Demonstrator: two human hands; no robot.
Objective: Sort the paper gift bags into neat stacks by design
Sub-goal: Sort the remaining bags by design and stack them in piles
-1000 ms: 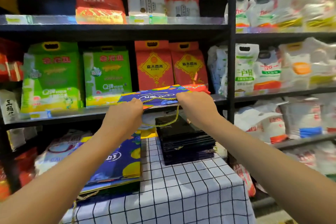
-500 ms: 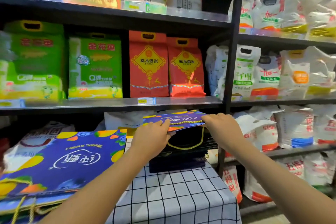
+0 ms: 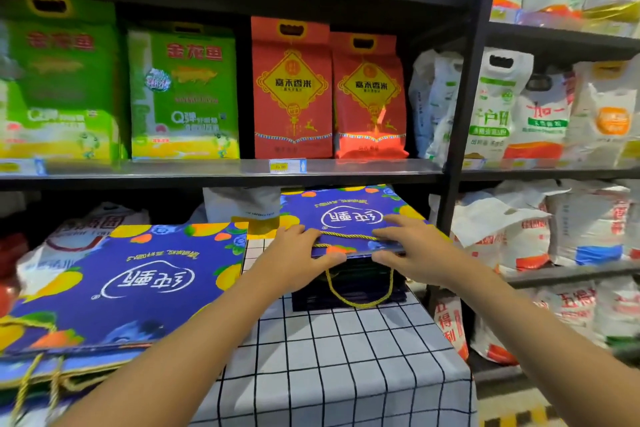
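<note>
Both hands held the near edge of a blue gift bag [image 3: 349, 215] lying flat over a stack of black bags [image 3: 349, 284] at the far end of the checked tablecloth [image 3: 329, 357]. The left hand [image 3: 294, 258] and right hand [image 3: 412, 253] each pinched it, fingers on top and thumb beneath, near its yellow cord handle [image 3: 360, 302], which drooped over the black stack. A larger pile of matching blue bags [image 3: 117, 284] lay to the left. Behind, shelves [image 3: 221, 172] carried green rice packs [image 3: 183, 94] and red rice packs [image 3: 292, 90]; a black upright [image 3: 464, 107] stood just right of the stack, apparently close.
</note>
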